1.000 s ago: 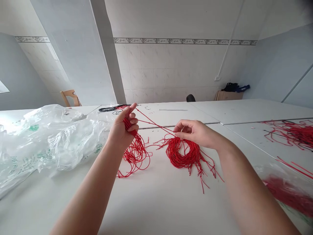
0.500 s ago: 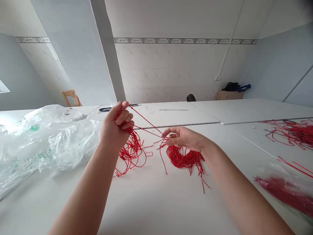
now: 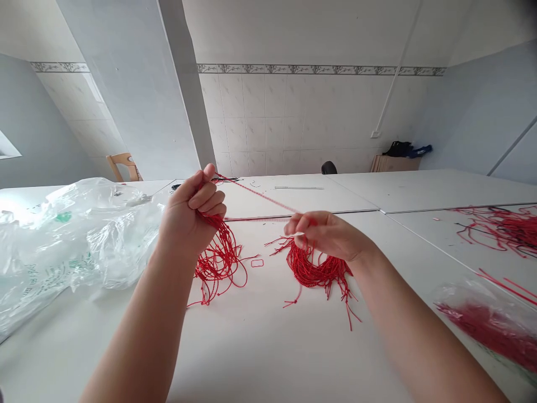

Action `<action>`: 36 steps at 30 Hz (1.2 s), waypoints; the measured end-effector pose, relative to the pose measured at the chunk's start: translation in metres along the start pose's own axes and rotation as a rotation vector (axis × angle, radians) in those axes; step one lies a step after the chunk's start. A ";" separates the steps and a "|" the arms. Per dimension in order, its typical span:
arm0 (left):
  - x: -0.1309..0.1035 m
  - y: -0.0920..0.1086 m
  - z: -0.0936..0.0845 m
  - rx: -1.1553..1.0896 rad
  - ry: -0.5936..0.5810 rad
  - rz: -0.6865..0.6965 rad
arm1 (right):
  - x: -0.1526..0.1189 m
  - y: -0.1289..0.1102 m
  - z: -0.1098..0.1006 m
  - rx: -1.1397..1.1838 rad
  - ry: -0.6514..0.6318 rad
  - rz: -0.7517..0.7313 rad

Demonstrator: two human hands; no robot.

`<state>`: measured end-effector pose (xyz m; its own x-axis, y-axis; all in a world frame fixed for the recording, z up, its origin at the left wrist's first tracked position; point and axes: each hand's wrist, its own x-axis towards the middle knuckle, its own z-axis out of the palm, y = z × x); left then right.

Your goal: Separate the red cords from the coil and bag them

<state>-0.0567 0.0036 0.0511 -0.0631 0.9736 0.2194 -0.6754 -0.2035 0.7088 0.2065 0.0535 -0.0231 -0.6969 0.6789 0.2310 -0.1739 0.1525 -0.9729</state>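
My left hand (image 3: pixel 193 210) is closed around red braided cords, and their loose bundle (image 3: pixel 218 254) hangs below the fist down to the white table (image 3: pixel 235 341). One red cord (image 3: pixel 262 196) runs taut from the left fingertips to my right hand (image 3: pixel 325 232), whose fingers are pinched on it and slightly blurred. A second, fainter stretch of cord passes between the hands lower down. Beneath the right hand a coiled bundle of red cords (image 3: pixel 312 275) lies on the table, its knotted ends spread out. A small red rubber band (image 3: pixel 257 263) lies between the two bundles.
Clear plastic bags (image 3: pixel 100 235) are heaped at the left. At the right lie a pile of red and black cords (image 3: pixel 518 229) and a plastic bag of red material (image 3: pixel 486 330). Farther back are a thin strip (image 3: pixel 298 188), a wooden chair (image 3: pixel 125 166) and a cardboard box (image 3: pixel 394 163).
My right hand has moved right and slightly up, my left hand slightly left. The cord between them is drawn longer, and its loose tail has shifted right.
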 end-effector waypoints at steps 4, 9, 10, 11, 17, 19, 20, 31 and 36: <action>0.004 0.002 -0.006 -0.039 0.014 -0.013 | 0.014 0.012 -0.005 0.399 0.345 -0.023; 0.007 0.005 -0.012 -0.108 0.059 -0.003 | 0.030 0.021 -0.001 0.754 0.411 0.132; 0.007 0.006 -0.013 -0.124 0.068 0.006 | 0.030 0.022 -0.001 0.768 0.408 0.136; 0.007 0.007 -0.014 -0.136 0.074 0.017 | 0.029 0.023 -0.002 0.753 0.411 0.136; -0.001 0.008 -0.004 -0.154 0.073 0.040 | 0.024 0.032 -0.003 0.094 0.432 0.105; -0.007 0.006 0.004 -0.169 0.072 0.009 | 0.023 0.034 0.003 -0.212 0.396 0.147; -0.009 0.005 0.008 -0.167 0.057 -0.010 | 0.023 0.034 0.008 -0.335 0.371 0.171; -0.026 0.003 0.018 -0.060 -0.258 -0.193 | 0.027 0.036 0.083 -0.729 0.177 0.023; -0.026 0.015 0.011 -0.084 -0.293 -0.127 | 0.024 0.030 0.067 -0.574 0.191 0.048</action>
<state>-0.0571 -0.0261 0.0638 0.2309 0.9171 0.3248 -0.7231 -0.0616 0.6880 0.1381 0.0269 -0.0455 -0.5486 0.8033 0.2317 0.2951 0.4454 -0.8453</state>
